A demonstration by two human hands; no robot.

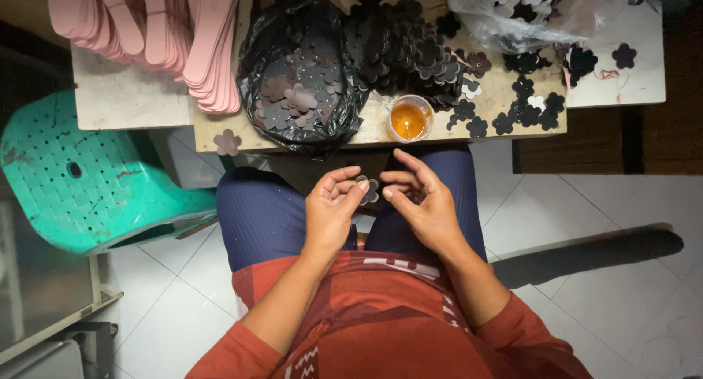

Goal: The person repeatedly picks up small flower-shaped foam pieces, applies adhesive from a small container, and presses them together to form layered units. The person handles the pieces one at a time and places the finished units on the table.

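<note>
My left hand and my right hand meet over my lap, fingers curled toward each other. Between their fingertips sits a small dark flower-shaped cutout, pinched by the left thumb and fingers and touched by the right fingertips. Just ahead, on the wooden table, stands a small clear cup of orange liquid. An open black plastic bag holds several dark and pinkish flower cutouts. A heap of dark flower cutouts lies beside it.
A stack of pink sole-shaped pieces lies at the table's left. A clear plastic bag of cutouts sits at the back right. A green plastic stool stands on the white tiled floor at my left.
</note>
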